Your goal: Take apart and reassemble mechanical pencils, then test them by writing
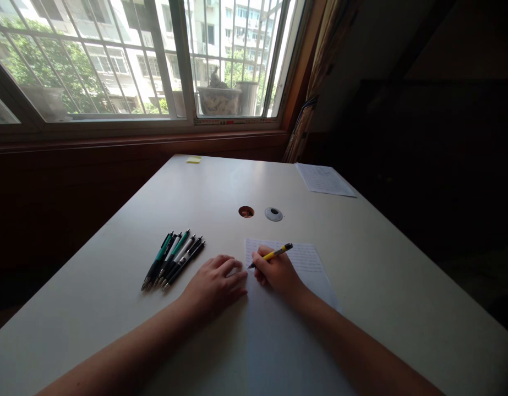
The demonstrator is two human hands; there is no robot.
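A yellow pen with a black end is gripped in my right hand. Its tip points down at the left side of a white sheet of paper. Lines of handwriting fill the upper part of that sheet; my right hand and forearm cover some of it. My left hand lies flat on the table, fingers stretched out, with the fingertips at the sheet's left edge. To the left of it lies a bunch of several pens, green, white and black, side by side.
The white table has a round hole with a grey ring-shaped cover beside it. More written papers lie at the far right, a yellow sticky note at the far left edge. A barred window stands behind.
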